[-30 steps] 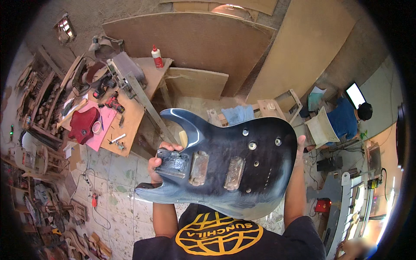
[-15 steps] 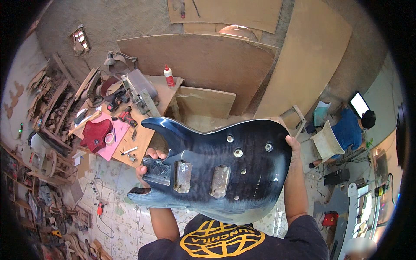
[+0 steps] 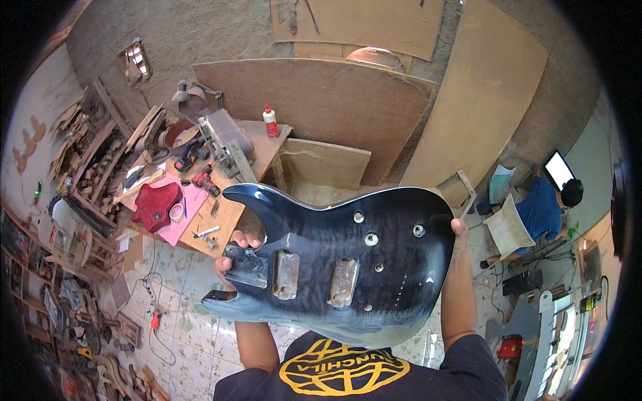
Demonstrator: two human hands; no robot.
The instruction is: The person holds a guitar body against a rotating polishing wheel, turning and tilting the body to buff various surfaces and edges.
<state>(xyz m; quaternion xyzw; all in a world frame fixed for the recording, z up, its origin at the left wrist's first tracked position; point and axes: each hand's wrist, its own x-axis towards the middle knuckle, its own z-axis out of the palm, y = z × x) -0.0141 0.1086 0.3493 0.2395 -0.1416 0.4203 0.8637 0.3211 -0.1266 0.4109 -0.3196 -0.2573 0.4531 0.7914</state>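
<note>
A glossy dark blue-black electric guitar body (image 3: 314, 267) is held up in front of my chest, its face toward me. Two pickup cavities, a neck pocket and several drilled holes show in it. My left hand (image 3: 241, 250) grips the neck-pocket end between the two horns, fingers curled over the edge. At the rounded bottom end, my right hand (image 3: 459, 234) is wrapped around the rim; most of its fingers are hidden behind the body.
Beyond it stands a workbench (image 3: 231, 210) with a red guitar body (image 3: 158, 206), a power drill (image 3: 206, 179) and a glue bottle (image 3: 270, 121). Wood boards (image 3: 314, 100) lean on the wall. A person in blue (image 3: 535, 207) sits by a screen at right. Scrap wood (image 3: 87, 180) fills left shelves.
The surroundings have shifted slightly right and down in view. The guitar body stays in both my hands, almost unmoved, only a little further right.
</note>
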